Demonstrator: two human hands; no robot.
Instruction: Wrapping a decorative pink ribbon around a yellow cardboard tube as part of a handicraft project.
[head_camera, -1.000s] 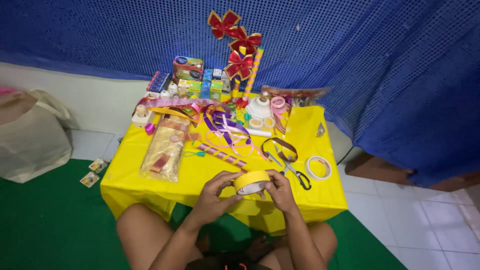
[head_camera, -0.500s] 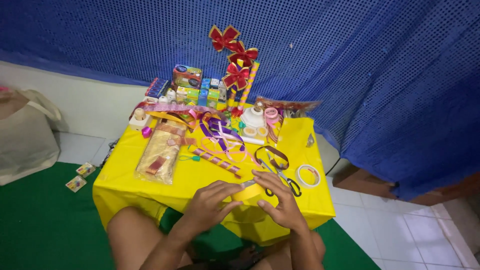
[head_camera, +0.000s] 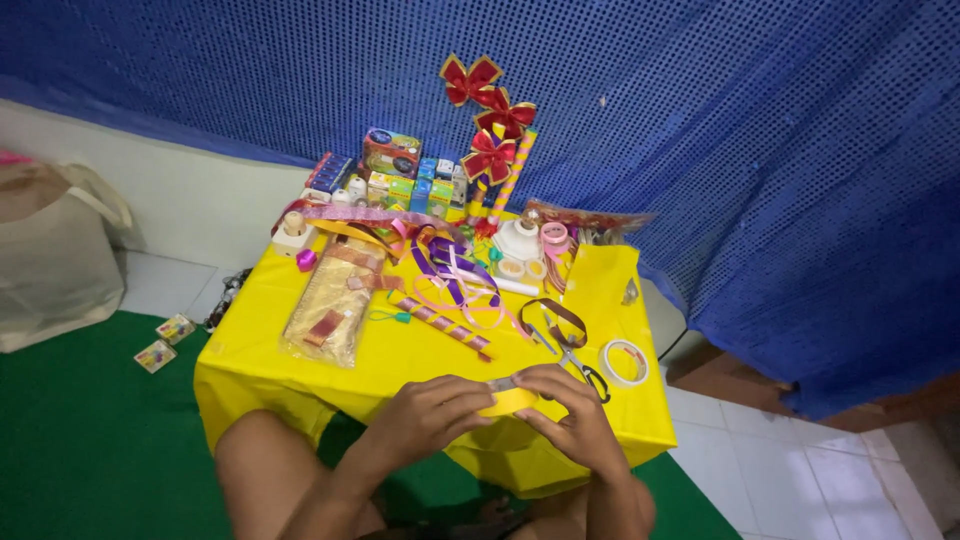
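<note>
I hold a small yellow roll of tape (head_camera: 508, 400) in both of my hands, just over the near edge of the low table with the yellow cloth (head_camera: 400, 350). My left hand (head_camera: 430, 415) wraps its fingers around the left side of the roll. My right hand (head_camera: 572, 415) pinches the right side, with the fingers curled tight on it. The two hands almost touch each other at the roll.

Just past my right hand lie scissors with black handles (head_camera: 578, 362). Beside them, to the right, sits a white ring of tape (head_camera: 625, 362). A flat gold packet with red bits (head_camera: 335, 300) lies on the left part of the table. Purple and pink ribbons (head_camera: 455, 275) curl in the middle. Three red bows on a striped stick (head_camera: 492, 125) stand at the back, in front of a blue net curtain (head_camera: 750, 150).
</note>
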